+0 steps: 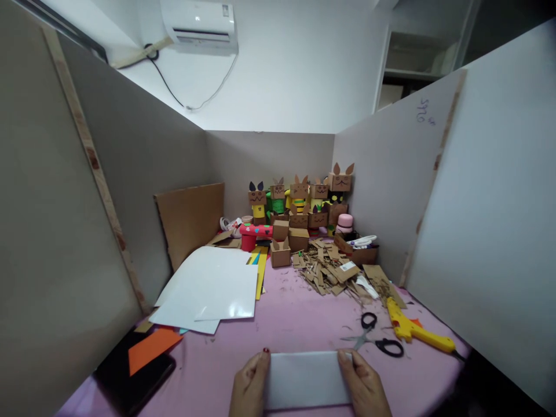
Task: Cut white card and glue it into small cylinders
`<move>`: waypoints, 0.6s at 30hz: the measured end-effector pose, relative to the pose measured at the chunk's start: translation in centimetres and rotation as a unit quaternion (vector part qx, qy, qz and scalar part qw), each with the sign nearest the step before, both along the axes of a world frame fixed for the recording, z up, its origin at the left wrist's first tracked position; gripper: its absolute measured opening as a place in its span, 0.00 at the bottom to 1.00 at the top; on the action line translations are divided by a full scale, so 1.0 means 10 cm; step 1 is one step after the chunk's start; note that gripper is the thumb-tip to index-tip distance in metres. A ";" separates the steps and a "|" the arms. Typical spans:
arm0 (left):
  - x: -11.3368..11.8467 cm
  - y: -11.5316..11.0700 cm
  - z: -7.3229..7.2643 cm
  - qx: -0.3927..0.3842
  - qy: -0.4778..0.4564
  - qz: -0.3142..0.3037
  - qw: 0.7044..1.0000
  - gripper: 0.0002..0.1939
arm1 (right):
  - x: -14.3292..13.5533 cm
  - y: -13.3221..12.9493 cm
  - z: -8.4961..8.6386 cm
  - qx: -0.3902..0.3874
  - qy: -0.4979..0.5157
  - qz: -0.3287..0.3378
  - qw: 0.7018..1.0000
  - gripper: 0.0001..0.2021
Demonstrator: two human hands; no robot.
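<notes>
A white rectangular paper piece (307,379) is held flat, low at the front centre of the head view. My left hand (251,383) grips its left end, thumb on top. At the right end my right hand (365,382) pinches it in the same way. Just beyond my right hand, black-handled scissors (388,347) lie open on the pink table (299,321). To their right rests a yellow glue gun (412,331).
Large white sheets (212,289) lie at the left. An orange paper piece (154,348) sits on a black object (134,376). Cardboard scraps (324,266) are heaped behind the scissors. Boxy animal figures (299,194) stand at the back. Grey partitions (269,156) enclose the table.
</notes>
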State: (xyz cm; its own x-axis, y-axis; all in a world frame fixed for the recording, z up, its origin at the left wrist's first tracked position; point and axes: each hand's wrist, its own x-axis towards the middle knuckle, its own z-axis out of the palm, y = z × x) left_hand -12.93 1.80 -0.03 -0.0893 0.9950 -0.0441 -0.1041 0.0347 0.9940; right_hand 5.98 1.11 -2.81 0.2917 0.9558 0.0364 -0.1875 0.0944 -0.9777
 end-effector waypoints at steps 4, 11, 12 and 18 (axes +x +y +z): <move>0.04 -0.01 0.01 -0.011 -0.007 0.023 1.000 0.27 | 0.01 0.00 0.00 0.003 -0.007 0.004 1.000 0.23; 0.04 0.02 0.01 -0.006 0.014 0.035 0.999 0.27 | 0.01 0.02 -0.05 -0.004 -0.010 -0.008 1.000 0.24; 0.04 0.04 0.01 -0.007 0.011 0.036 0.999 0.27 | 0.02 0.03 -0.07 -0.006 -0.004 -0.009 1.000 0.24; 0.03 0.10 -0.06 -0.049 -0.007 -0.007 0.999 0.24 | 0.02 0.03 -0.06 -0.002 0.036 -0.013 0.999 0.22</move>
State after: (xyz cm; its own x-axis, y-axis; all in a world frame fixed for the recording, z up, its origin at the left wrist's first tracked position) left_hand -12.66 2.77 -0.65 -0.0737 0.9871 -0.1419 -0.1177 0.1327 0.9841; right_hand 6.13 1.45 -3.42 0.3179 0.9481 0.0101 -0.2545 0.0955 -0.9624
